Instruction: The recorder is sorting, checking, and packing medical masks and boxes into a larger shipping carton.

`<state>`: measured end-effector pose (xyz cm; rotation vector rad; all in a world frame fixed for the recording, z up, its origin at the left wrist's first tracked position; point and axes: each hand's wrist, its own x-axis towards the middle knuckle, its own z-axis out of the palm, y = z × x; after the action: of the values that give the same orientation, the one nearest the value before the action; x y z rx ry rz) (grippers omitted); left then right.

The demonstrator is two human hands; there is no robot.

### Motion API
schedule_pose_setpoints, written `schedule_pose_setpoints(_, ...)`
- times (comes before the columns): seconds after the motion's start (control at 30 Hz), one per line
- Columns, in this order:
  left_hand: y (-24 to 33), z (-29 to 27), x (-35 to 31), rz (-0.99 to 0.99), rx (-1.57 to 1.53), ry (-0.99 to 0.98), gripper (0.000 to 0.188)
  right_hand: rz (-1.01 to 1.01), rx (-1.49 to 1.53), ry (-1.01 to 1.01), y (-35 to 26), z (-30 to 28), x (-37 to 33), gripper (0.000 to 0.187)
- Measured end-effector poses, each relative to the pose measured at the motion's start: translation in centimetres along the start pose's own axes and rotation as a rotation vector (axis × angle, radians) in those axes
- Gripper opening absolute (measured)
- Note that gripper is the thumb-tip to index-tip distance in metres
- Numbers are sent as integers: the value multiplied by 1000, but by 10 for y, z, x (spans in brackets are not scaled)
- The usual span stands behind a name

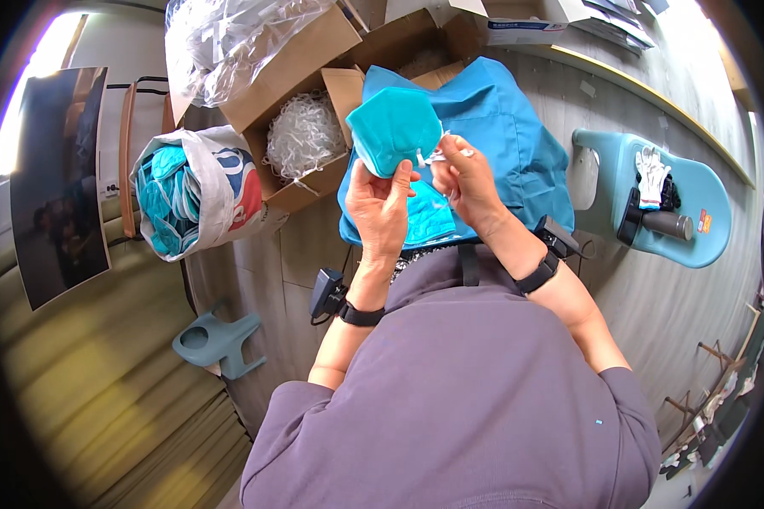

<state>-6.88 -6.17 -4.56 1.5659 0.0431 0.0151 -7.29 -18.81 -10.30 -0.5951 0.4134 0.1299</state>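
Note:
My left hand [380, 199] grips the lower edge of a teal face mask [393, 127], thumb on its front. At the mask's right edge, my right hand [467, 182] pinches a white elastic strap [433, 158] between thumb and fingers. Whether the strap is fastened to the mask there I cannot tell. Beneath my hands, a blue cloth [518, 161] covers my lap, and another teal mask [429, 222] lies on it close to me. Beyond to the left, an open cardboard box [314, 191] holds a tangled heap of white elastic straps [306, 134].
A white bag [221, 182] stuffed with teal masks [168, 199] stands at the left. Clear plastic wrapping [229, 42] is piled behind it. A blue-grey stool [696, 178] at right carries white gloves [652, 178] and a dark bottle [667, 224]. Another small stool [216, 343] stands lower left.

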Motion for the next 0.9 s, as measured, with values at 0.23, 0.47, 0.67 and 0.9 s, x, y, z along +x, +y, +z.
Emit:
schedule_pose_setpoints(0.23, -25, -26, 3, 96, 167, -4, 19, -252, -705, -120, -2, 12, -14, 29)
schedule_pose_setpoints(0.47, 23, -49, -11, -194, -225, -32, 21, -589, -1239, 316, -57, -79, 49, 26)
schedule_pose_setpoints(0.67, 2, -93, -2, -673, 119, -426, 25, -329, -787, 125, -52, -58, 33, 24)
schedule_pose_setpoints(0.9, -53, -90, -17, -681, 572, -285, 50, 112, -1486, -138, 5, -64, 27, 40)
